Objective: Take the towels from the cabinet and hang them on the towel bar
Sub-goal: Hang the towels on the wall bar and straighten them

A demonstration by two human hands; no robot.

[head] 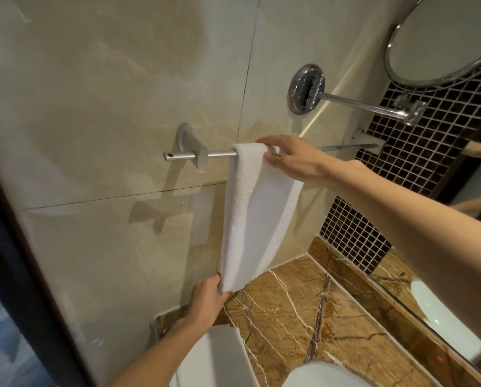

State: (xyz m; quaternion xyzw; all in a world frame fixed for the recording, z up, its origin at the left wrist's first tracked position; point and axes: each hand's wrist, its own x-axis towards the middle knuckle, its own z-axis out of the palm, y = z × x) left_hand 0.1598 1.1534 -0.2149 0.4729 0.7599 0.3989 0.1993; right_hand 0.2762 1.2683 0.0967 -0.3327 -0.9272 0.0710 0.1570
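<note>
A white towel (254,208) hangs folded over the metal towel bar (219,155) on the beige tiled wall. My right hand (292,157) rests on top of the towel where it crosses the bar, fingers pinching the fold. My left hand (208,297) grips the towel's lower end, holding it taut just above the counter. The bar's right part (348,148) shows beyond my right hand. No cabinet is in view.
A round chrome mirror (443,37) on a swing arm (365,106) juts from the wall above the bar. Below lies a brown marble counter (298,308) with a white basin edge (325,375) and a white object (214,356). A dark door frame (13,247) runs down the left.
</note>
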